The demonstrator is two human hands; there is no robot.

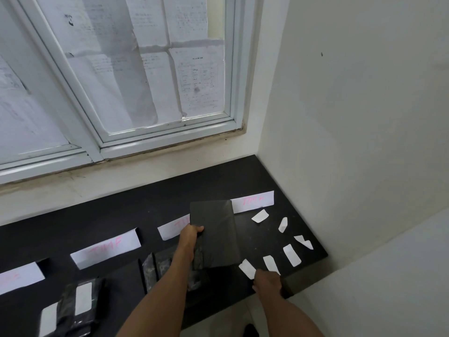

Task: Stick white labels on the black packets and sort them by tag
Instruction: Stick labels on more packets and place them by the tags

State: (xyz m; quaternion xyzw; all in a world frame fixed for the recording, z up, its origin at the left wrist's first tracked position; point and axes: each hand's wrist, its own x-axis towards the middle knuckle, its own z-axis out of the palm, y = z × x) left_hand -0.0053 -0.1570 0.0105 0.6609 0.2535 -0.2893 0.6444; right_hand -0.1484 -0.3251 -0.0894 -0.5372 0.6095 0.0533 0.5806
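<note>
Right hand (267,282) at counter (121,215) front edge beside white labels (291,255), grip unclear; left hand (188,242) clutches black packet (216,237) by left edge.

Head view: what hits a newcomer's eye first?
The black packet, gripped by the left hand above the black counter. Next, the scatter of loose white labels near the counter's right edge, with the right hand at the nearest ones. Behind them, a row of white tags with pink writing runs along the counter.
</note>
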